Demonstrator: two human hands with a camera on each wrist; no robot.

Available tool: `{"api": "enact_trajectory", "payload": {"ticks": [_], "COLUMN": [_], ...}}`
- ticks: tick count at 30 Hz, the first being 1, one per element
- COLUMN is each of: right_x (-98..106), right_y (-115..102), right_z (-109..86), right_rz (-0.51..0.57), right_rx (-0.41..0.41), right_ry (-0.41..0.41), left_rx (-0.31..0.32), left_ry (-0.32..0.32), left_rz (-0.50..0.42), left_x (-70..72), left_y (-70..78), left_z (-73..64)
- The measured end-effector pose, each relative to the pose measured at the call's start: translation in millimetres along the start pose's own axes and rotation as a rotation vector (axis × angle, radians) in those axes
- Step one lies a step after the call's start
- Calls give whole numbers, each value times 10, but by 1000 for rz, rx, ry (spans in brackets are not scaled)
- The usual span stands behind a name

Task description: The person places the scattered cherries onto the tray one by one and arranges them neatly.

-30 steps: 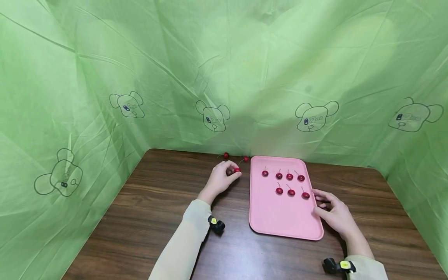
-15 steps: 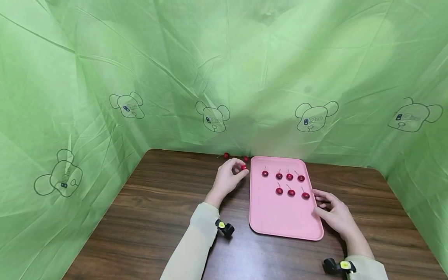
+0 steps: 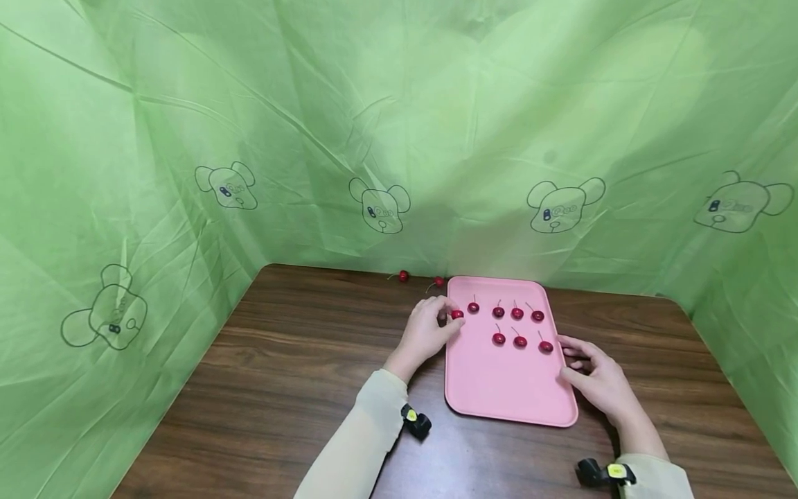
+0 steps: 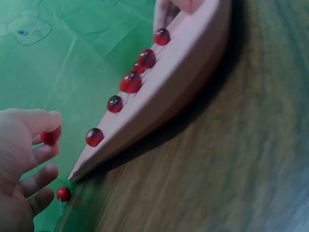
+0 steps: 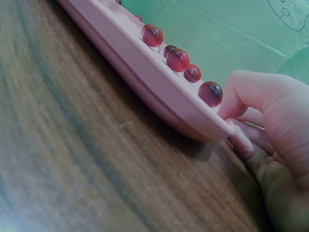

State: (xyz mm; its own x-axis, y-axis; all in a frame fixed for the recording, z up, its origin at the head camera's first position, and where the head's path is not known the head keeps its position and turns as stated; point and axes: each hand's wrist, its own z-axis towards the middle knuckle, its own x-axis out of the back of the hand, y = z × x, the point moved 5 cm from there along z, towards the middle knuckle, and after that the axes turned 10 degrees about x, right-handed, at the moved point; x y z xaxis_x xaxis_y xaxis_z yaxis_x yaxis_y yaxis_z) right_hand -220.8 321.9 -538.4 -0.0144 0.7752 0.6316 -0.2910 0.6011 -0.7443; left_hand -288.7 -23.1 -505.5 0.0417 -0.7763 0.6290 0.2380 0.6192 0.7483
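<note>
In the head view my left hand (image 3: 425,331) pinches a red cherry (image 3: 457,314) between thumb and fingertips, over the left rim of a pink tray (image 3: 492,388). In the left wrist view this cherry (image 4: 49,137) sits between the fingertips, raised beside the tray. Two rows of dark red cherries (image 3: 517,313) with upright-pointing stems lie on the tray, four behind and three in front. My right hand (image 3: 601,382) holds the tray's right edge, thumb and fingers at the rim, close to the cherry (image 5: 210,94) at that side.
Two stemmed cherries lie on the wooden table (image 3: 280,388) behind my left hand: one at the back edge (image 3: 403,276), another cherry (image 3: 439,282) by the tray's back left corner. A green cloth (image 3: 399,125) with bear-head drawings surrounds the table's back and sides.
My left hand has lifted the cherry from the table and carried it rightward to the tray's left rim. My right hand and the tray stay in place.
</note>
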Motion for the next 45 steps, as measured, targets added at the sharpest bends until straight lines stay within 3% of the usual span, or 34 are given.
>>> {"api": "enact_trajectory", "payload": {"ticks": [8,17,26,34,45], "right_x": [16,0,8,-1,0], "right_y": [0,-6,3,-35,0], "right_z": [-1,-7,-7,-7,0], "right_rz": [-5,6,10,24,18], "right_rx": [-11,9,27,17,-3], "right_ry": [-12,1,8,9,-4], "left_rx": [-93,-39,-72,-97,-102], "left_ry": [3,-67,-98,-133,-118], "left_rz": [51,32,71,165,184], "left_x": [-150,-305,-336,-385,-411], "left_y": [118,66,78,49,40], "left_z": [-21,-49,-79,-71,-74]}}
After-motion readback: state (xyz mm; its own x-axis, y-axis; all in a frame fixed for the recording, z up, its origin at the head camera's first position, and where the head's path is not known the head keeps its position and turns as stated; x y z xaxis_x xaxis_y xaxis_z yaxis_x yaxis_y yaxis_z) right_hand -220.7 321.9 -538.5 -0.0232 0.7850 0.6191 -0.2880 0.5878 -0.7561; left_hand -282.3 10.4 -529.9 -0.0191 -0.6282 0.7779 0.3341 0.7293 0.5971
